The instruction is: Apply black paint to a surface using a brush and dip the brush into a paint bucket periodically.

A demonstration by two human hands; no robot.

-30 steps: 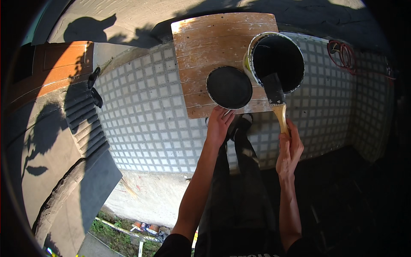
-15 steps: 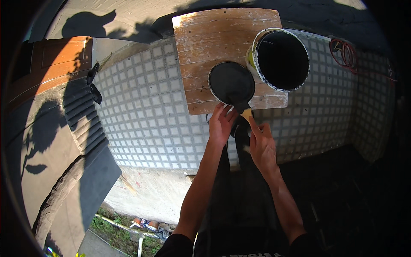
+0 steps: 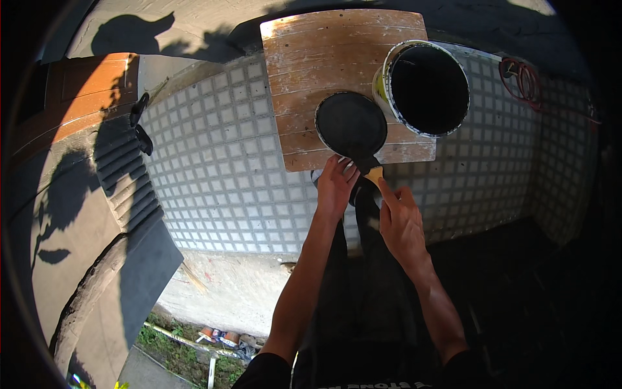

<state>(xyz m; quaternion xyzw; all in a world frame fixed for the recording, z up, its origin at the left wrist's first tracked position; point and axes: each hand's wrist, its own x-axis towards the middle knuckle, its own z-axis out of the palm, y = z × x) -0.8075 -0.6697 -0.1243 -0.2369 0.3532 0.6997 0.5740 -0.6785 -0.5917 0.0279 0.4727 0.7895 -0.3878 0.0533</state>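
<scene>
A round container point(image 3: 350, 124) with a speckled rim and a dark grey-black surface sits at the near part of a wooden table. My left hand point(image 3: 336, 185) is at its near rim, fingers bent against the edge. In my right hand point(image 3: 400, 223) is a paintbrush point(image 3: 374, 172) with a pale wooden handle, gripped near its lower end. Its wide head is coated dark and lies at the container's near right rim. Dark on dark hides exactly where the bristles end.
The worn wooden table point(image 3: 324, 58) also bears a large white-rimmed bucket point(image 3: 427, 89) with a dark inside, on the right. A red hose point(image 3: 528, 84) lies coiled at the far right. Black shoes point(image 3: 143, 139) rest by the left steps point(image 3: 126, 178). Checkered tiles point(image 3: 220, 168) surround the table.
My right hand and the brush have shifted slightly right and down, drawing the brush head toward the container's near right rim. My left hand stays at the rim.
</scene>
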